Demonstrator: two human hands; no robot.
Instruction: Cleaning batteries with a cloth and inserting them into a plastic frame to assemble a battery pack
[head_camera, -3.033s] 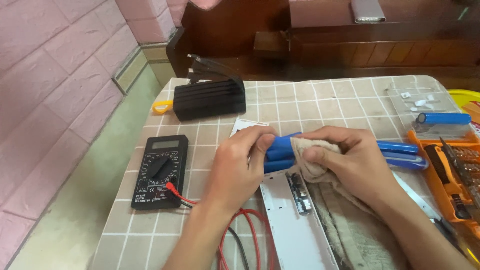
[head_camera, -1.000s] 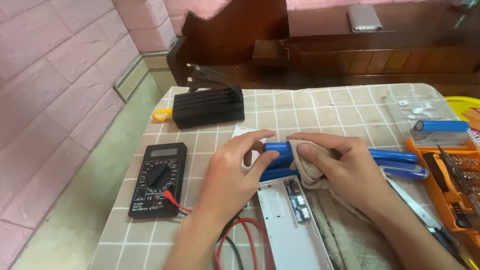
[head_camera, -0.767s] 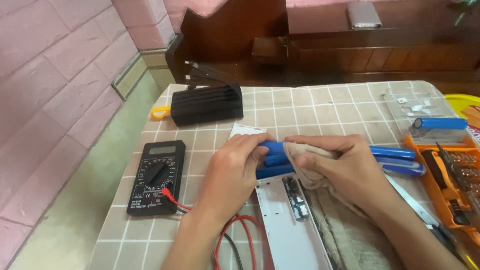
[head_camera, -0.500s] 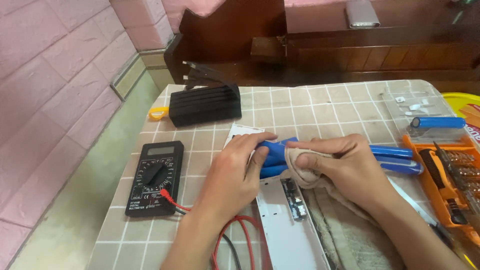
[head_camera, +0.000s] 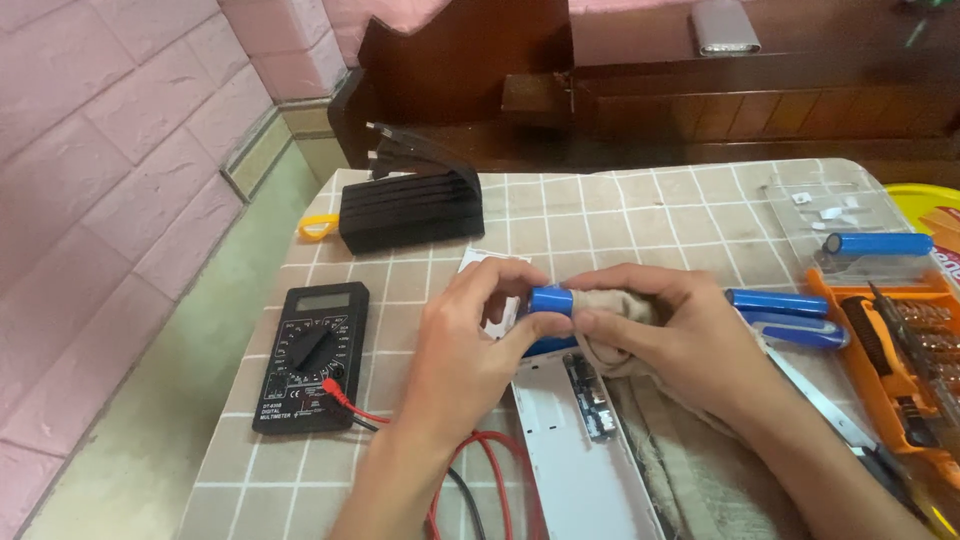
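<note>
My left hand (head_camera: 470, 335) pinches the free end of a blue cylindrical battery cell (head_camera: 551, 300) at the table's middle. My right hand (head_camera: 668, 338) wraps a beige cloth (head_camera: 625, 315) around the rest of that cell. Just below the hands lies an open white power-bank case (head_camera: 575, 455) with a small circuit board (head_camera: 590, 395) showing. Another blue cell peeks out under the held one. Two more blue cells (head_camera: 790, 315) lie to the right of my right hand.
A black multimeter (head_camera: 312, 355) with red and black leads (head_camera: 475, 475) sits at the left. A black ribbed box (head_camera: 410, 210) stands behind. An orange screwdriver kit (head_camera: 905, 355), a clear tray with one blue cell (head_camera: 878, 243) and a yellow rim are at the right. Wooden furniture lies beyond the checked tablecloth (head_camera: 640, 215).
The cloth has slid along the cell, so less blue shows between my hands. Both hands stayed in the table's middle with small turning moves.
</note>
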